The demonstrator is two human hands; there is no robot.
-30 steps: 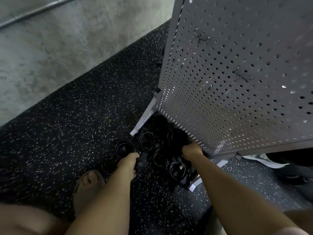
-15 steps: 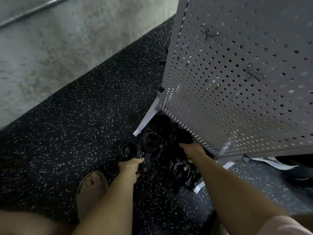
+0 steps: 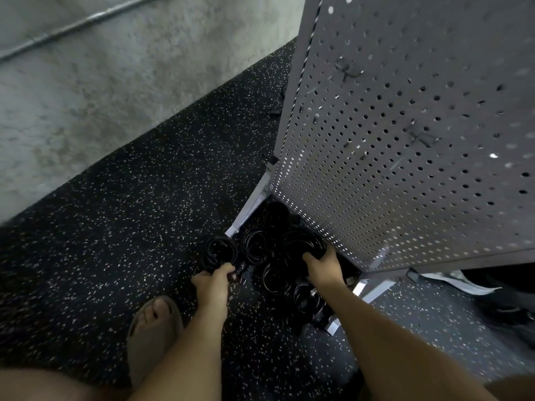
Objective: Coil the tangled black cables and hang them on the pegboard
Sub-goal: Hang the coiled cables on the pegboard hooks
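Grip has tightened on two of the cable coils (image 3: 256, 247) lying on the floor (image 3: 115, 227) at the pegboard (image 3: 405, 140) foot, left hand (image 3: 214, 285) pinching the leftmost coil (image 3: 218, 251), right hand (image 3: 324, 266) curled round a farther coil (image 3: 302, 243), so hanging seems next.

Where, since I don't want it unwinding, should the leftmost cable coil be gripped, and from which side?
Grip the leftmost coil at its near rim, from above on the person's side, hooking through the open centre. It lies flat on the floor, loops stacked, so closing round the whole bundle should keep them together. The left hand holds there.
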